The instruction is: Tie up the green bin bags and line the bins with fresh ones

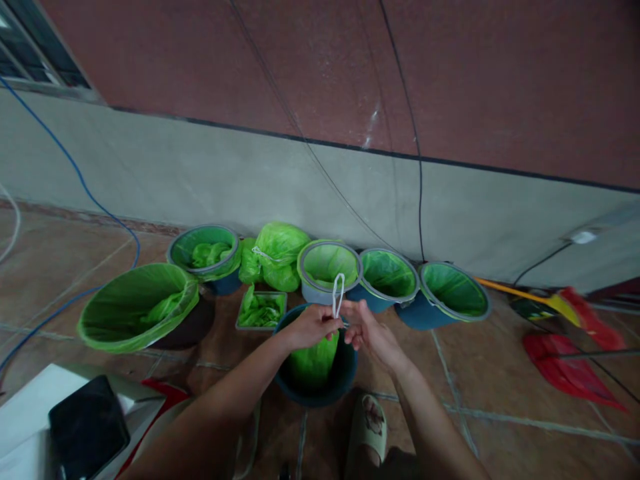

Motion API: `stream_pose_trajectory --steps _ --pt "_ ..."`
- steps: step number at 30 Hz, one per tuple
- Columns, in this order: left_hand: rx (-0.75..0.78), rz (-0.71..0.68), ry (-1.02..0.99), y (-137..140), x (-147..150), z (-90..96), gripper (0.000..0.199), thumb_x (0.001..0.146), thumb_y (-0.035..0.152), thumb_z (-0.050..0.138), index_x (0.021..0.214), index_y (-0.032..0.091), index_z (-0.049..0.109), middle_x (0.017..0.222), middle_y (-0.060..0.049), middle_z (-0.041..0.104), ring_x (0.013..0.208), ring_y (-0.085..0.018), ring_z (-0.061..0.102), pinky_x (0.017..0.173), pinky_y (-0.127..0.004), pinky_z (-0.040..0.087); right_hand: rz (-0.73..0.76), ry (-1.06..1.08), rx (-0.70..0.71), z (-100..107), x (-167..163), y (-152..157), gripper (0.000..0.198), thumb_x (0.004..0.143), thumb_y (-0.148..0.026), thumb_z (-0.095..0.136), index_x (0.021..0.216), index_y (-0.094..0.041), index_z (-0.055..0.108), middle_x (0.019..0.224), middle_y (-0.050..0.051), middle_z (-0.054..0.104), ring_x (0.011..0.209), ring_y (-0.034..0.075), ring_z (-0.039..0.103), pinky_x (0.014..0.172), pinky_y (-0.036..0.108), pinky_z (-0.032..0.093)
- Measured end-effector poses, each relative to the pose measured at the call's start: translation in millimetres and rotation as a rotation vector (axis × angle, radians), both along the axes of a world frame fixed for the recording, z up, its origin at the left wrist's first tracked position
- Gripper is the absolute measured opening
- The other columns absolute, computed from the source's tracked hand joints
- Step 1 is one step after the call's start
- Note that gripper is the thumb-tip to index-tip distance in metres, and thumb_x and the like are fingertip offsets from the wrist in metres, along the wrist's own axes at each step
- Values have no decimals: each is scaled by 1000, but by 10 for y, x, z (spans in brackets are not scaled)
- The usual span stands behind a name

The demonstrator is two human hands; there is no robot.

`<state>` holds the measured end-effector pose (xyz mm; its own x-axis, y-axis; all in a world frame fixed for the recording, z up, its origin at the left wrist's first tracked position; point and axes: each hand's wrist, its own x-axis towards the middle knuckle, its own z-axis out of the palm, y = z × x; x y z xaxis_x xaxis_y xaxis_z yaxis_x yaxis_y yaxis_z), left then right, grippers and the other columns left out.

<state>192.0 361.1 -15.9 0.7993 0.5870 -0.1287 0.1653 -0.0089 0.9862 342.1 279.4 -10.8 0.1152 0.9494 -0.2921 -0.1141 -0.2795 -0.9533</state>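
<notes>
Both hands meet over a dark blue bucket (349, 373) on the floor in front of me. A bright green plastic bag (314, 363) hangs down inside it. My left hand (316, 327) is closed in a pinch on the bag's white drawstring (339, 291), whose loop stands up above the fingers. Close beside the loop is my right hand (371, 331), its fingers loosely bent and apart. Its fingertips are near the string; whether they touch it is hard to make out.
Buckets with green liners (330, 263) line the wall, beside a tied green bag (280, 250). A small tray (261, 311) holds green bags. A larger lined bin (137, 307) stands left. A phone (89, 427) lies on a white box. Red dustpans (563, 367) are right.
</notes>
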Motion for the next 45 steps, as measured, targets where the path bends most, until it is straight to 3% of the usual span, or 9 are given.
stream_pose_trajectory --steps 4,8,14,19,28,32,37,42,45 --pt "-31 58 -36 55 -18 3 25 79 36 59 70 13 61 58 3 54 52 -8 48 53 -21 40 136 -232 -8 -131 -21 10 47 82 -60 52 101 -18 62 78 2 63 51 9 52 44 21 39" --pt "-74 223 7 94 -24 -84 22 75 33 63 65 13 61 54 3 56 47 -8 50 50 -21 37 75 -508 75 -150 42 24 31 82 -47 57 79 -17 65 61 -3 53 54 8 45 50 21 35" --pt "-278 338 -56 118 -35 -136 17 58 24 74 68 12 68 60 1 63 55 -9 53 60 -23 43 292 -318 -41 -13 22 -35 33 82 -48 55 73 -17 58 58 -4 51 44 6 43 42 19 30" --pt "-41 297 6 132 -70 -67 8 61 19 70 61 13 65 58 3 61 58 -9 51 63 -23 40 425 -312 -178 -89 26 -77 33 80 -48 56 75 -16 58 66 -1 59 42 5 46 38 17 30" --pt "329 236 -87 58 -70 -22 17 76 12 52 80 15 69 76 -2 64 66 -11 57 62 -21 44 50 -353 -133 -129 75 0 34 81 -48 55 93 -17 64 70 -1 61 39 5 47 39 19 32" --pt "210 306 -97 -26 3 -26 14 79 16 51 84 16 65 74 1 62 56 -8 55 56 -20 44 18 -215 -52 -120 12 37 39 79 -51 57 99 -18 66 82 1 66 43 5 47 38 18 29" --pt "118 324 -150 -31 36 -86 8 73 22 63 77 15 65 69 0 62 57 -10 57 54 -21 45 42 -69 -36 -79 -27 31 42 74 -56 64 84 -16 68 54 -3 54 45 6 43 43 18 32" --pt "-90 258 -131 -3 36 -121 15 71 27 67 79 14 67 66 -2 66 60 -13 61 60 -25 50 6 -96 -29 -69 -13 33 39 70 -53 68 76 -15 68 60 0 60 49 7 44 47 19 34" --pt "-80 275 -81 37 13 -131 17 72 29 67 78 14 68 68 -3 68 63 -14 61 63 -26 50 0 -202 -24 -128 36 43 32 72 -48 64 73 -16 65 59 -1 59 48 8 45 47 20 34"
